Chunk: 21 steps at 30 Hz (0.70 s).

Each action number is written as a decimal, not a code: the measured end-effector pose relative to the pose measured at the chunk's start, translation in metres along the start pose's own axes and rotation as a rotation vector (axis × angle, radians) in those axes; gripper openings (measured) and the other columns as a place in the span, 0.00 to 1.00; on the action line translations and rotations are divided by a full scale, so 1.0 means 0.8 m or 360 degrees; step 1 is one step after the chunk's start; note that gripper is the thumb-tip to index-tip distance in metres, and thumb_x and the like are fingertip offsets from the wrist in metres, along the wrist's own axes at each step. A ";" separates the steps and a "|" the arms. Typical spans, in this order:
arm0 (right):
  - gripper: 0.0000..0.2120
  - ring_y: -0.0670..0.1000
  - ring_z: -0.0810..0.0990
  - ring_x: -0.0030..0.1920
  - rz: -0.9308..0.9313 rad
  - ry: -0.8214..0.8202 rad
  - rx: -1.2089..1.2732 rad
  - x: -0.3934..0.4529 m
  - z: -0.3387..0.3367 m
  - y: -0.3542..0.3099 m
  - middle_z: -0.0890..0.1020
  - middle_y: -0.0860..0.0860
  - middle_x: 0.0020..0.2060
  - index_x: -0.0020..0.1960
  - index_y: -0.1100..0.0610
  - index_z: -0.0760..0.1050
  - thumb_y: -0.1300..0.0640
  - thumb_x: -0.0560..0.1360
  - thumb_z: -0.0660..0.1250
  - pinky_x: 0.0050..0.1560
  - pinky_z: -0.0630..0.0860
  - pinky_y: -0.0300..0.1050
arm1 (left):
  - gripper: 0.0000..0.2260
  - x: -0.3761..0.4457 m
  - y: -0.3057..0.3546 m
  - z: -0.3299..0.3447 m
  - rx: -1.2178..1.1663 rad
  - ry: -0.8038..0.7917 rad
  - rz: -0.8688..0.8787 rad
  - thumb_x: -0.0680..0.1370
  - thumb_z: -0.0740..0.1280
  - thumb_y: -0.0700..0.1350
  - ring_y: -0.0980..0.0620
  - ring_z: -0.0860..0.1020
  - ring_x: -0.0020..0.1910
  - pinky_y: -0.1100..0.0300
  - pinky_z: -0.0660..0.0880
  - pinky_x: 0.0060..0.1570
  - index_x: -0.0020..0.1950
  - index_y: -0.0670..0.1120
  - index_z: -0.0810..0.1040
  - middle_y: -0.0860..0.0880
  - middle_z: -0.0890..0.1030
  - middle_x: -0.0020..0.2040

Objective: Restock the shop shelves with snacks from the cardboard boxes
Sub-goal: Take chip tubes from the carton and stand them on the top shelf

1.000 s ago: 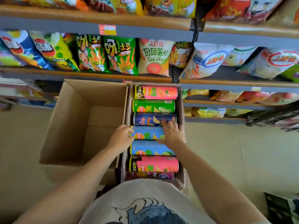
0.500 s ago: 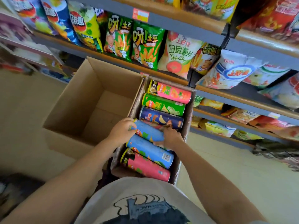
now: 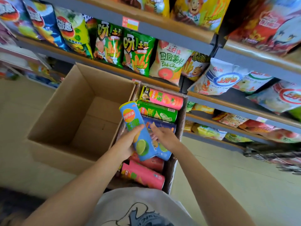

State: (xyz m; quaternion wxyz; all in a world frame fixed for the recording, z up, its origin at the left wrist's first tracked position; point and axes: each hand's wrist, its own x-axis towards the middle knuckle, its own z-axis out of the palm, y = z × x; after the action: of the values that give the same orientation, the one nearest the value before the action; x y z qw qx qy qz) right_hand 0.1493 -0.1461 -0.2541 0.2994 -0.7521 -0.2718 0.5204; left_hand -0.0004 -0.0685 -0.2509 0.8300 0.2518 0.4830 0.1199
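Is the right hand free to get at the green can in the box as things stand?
Probably yes. The right hand is in the box, reaching at a second blue can, and whether it grips is unclear. The green can lies uncovered just beyond it; the left hand lifts its blue can off to the side.

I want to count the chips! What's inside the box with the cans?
The narrow box holds cans lying flat: pink, green, dark blue, another pink, a light blue one and a red one beneath. Anything deeper is covered.
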 end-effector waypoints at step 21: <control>0.23 0.51 0.82 0.43 0.0156 0.0309 -0.0366 0.017 -0.002 0.033 0.83 0.47 0.44 0.55 0.54 0.72 0.47 0.67 0.78 0.43 0.73 0.42 | 0.21 -0.001 0.042 -0.049 0.0546 0.0131 0.0147 0.65 0.79 0.44 0.46 0.84 0.45 0.51 0.81 0.48 0.55 0.47 0.77 0.42 0.85 0.52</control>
State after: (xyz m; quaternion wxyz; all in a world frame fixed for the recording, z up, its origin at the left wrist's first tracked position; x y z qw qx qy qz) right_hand 0.1576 -0.1543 -0.2812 0.2106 -0.8406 -0.2624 0.4246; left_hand -0.0330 -0.0284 -0.2486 0.7480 0.4065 0.5178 0.0841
